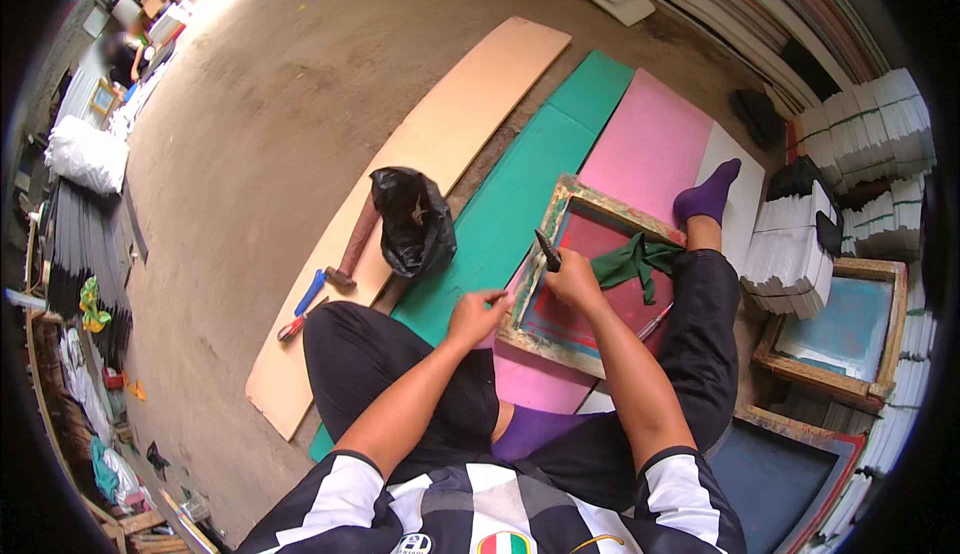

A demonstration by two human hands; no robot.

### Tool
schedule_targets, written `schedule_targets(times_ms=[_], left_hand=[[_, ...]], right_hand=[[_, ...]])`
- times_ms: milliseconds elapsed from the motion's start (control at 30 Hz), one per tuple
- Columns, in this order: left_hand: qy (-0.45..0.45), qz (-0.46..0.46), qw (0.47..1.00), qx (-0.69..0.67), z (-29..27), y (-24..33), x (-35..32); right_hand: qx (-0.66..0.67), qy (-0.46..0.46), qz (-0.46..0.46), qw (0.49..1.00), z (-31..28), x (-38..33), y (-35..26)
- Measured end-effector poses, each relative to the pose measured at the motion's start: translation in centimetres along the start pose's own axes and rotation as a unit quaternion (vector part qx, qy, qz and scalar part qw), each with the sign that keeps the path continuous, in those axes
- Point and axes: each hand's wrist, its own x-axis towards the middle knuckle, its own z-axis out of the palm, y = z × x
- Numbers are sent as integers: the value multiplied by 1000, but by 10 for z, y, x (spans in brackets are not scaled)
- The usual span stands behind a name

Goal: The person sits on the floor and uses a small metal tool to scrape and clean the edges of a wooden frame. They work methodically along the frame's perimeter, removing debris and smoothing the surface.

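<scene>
A paint-stained wooden screen frame [547,216] with a reddish mesh lies between my legs. My right hand [573,279] is closed round a dark, narrow hand tool [547,251] above the frame's left side; its exact kind is unclear. Beside the frame's left edge, my left hand [478,318] has thumb and forefinger pinched together; anything between them is too small to make out. Across the mesh lies a crumpled green cloth [636,266], reaching my right leg. A slim, light-coloured tool [655,322] rests near the frame's lower right.
A hammer [354,246], a blue-handled tool [309,293], red-handled pliers [292,329] and a black plastic bag [413,224] lie left, on or near a peach board [440,114]. Another screen frame [838,329] and bundled white stacks [795,254] stand right. A person [120,57] is far left.
</scene>
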Motion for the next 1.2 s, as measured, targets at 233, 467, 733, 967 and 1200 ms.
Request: schedule_targets(times_ms=[233, 467, 733, 967, 1200], left_hand=[[-6, -142, 905, -402, -40, 15, 16], [4, -225, 875, -429, -49, -10, 10], [146, -129, 977, 91, -50, -17, 13], [101, -25, 992, 67, -33, 3, 12], [-10, 62, 997, 54, -3, 14, 2]], right_hand=[[-45, -132, -59, 988, 16, -54, -50], [-36, -260, -52, 964, 32, -55, -55], [390, -287, 195, 853, 22, -45, -42], [562, -181, 241, 770, 0, -2, -15], [599, -171, 238, 745, -5, 27, 0]])
